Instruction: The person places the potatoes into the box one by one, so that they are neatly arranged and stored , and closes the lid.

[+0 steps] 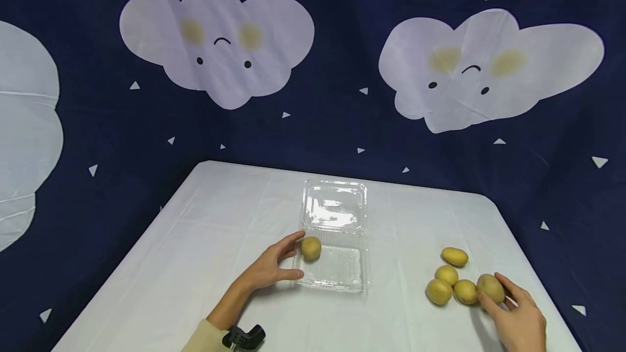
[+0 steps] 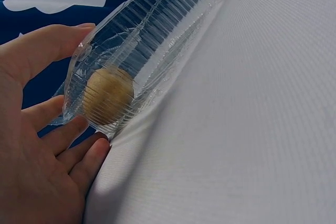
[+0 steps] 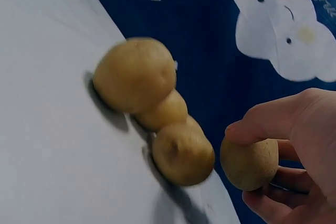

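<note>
Left hand (image 1: 271,266) beside clear container (image 1: 337,266), potato (image 1: 311,248) inside, right hand (image 1: 521,318) holding another potato (image 1: 490,288), four potatoes (image 1: 446,275) nearby

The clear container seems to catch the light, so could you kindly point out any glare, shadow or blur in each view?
Head view: white glare on the far half of the clear container; left wrist view: a soft shadow across the white tablecloth; right wrist view: the loose potatoes look slightly blurred, the held potato in the right hand crisper.

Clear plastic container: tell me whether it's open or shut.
Open: its lid lies folded back beyond the base, where one potato sits uncovered.
</note>
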The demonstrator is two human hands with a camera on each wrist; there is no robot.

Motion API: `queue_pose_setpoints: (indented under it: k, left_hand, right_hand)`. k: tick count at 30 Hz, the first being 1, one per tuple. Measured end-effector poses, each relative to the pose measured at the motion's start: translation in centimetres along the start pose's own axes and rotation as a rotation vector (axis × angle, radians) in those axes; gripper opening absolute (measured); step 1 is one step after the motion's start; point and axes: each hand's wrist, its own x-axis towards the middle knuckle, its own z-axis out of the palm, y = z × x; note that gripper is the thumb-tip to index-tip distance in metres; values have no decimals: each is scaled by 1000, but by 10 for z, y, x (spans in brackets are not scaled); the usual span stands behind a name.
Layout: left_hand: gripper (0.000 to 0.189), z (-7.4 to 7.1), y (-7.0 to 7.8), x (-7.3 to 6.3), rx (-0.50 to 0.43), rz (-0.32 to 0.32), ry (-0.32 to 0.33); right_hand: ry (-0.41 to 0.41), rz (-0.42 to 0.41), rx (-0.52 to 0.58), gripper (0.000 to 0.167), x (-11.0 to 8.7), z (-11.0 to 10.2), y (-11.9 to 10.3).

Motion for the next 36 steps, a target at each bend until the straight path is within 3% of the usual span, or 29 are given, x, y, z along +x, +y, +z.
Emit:
queue_pose_setpoints:
  k: [7,19,31,36]
  left_hand:
    - [88,0,0,1,-1,-2,-9]
    - [87,-2,0,2,12,57,-22]
    - [88,-3,1,1,28,40,-16]
    - [89,0,-10,4,33,23,-10]
  right_hand:
    - [17,-221,27,63,-2,9,-17]
    - [-73,-310,84,66,-5,24,-46]
    - [-103,-445,16,61,-5,40,-75]
    - [-129,-469,42,62,-7,45,-81]
